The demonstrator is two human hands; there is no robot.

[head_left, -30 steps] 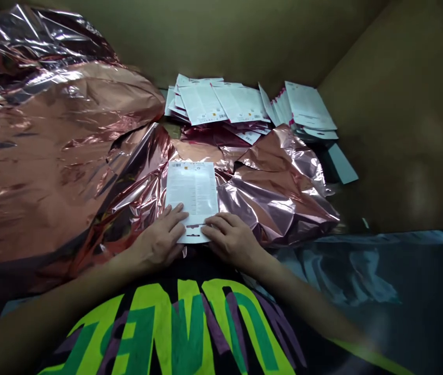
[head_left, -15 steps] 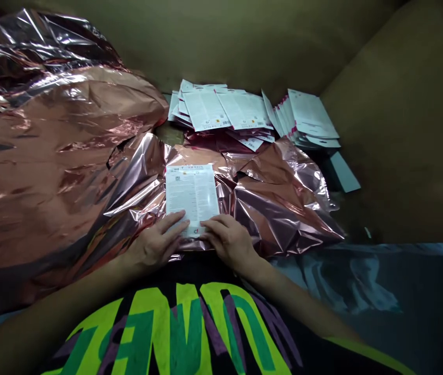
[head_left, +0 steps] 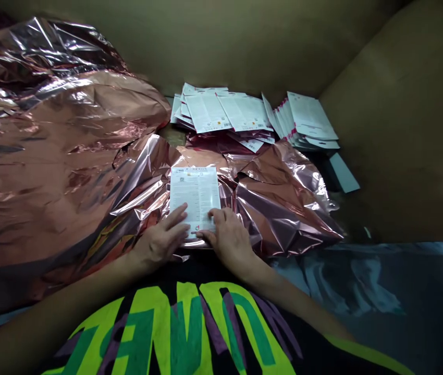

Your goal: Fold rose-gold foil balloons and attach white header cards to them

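Observation:
A white printed packet (head_left: pixel 195 194) lies flat on crumpled rose-gold foil (head_left: pixel 280 203) just in front of me. My left hand (head_left: pixel 161 238) rests on the packet's near left corner with its fingers stretched flat. The near right edge is under my right hand (head_left: pixel 227 237), whose fingers are curled and pressed down on it. The packet's bottom edge is hidden under both hands.
A big heap of rose-gold foil (head_left: pixel 57 151) fills the left side. Piles of white packets (head_left: pixel 225 112) and another stack (head_left: pixel 307 122) sit at the back against brown cardboard walls (head_left: pixel 397 135). A dark sheet (head_left: pixel 362 286) lies at the right.
The packet's lower flap with the hanging slot has been folded under, so the packet looks shorter. Both hands have slid slightly forward onto it.

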